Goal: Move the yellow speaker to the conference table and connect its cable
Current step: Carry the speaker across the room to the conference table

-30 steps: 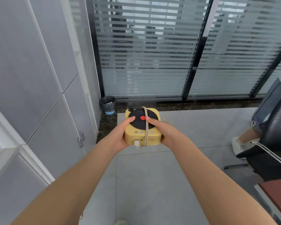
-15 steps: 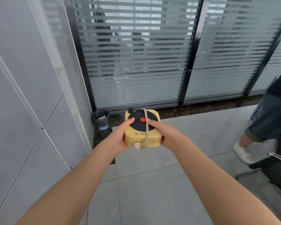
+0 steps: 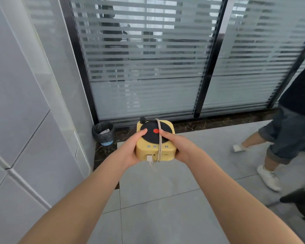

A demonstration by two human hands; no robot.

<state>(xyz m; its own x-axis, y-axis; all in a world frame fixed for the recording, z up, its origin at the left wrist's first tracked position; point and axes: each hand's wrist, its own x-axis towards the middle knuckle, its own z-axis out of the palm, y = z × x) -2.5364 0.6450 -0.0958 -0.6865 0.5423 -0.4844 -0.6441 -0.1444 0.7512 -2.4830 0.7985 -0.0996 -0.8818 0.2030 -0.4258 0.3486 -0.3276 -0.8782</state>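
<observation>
The yellow speaker (image 3: 155, 152) is a small box with a black round top and a red dot, held out in front of me above the floor. Its beige cable (image 3: 159, 138) is wrapped over the top and front, with a white plug hanging at the lower front edge. My left hand (image 3: 128, 150) grips the speaker's left side, thumb on the black disc. My right hand (image 3: 179, 145) grips its right side, thumb beside the cable. No conference table is in view.
A grey cabinet wall (image 3: 25, 120) runs along the left. Striped glass partitions (image 3: 148, 67) stand ahead, with a black-lined bin (image 3: 103, 133) in the corner. Another person's legs (image 3: 271, 147) stand at the right. A black chair part (image 3: 301, 203) shows at lower right.
The view has swung left and upward: the brown table edge and the chair left the frame, and the standing person came more into view. Both hands keep the same hold on the speaker.
</observation>
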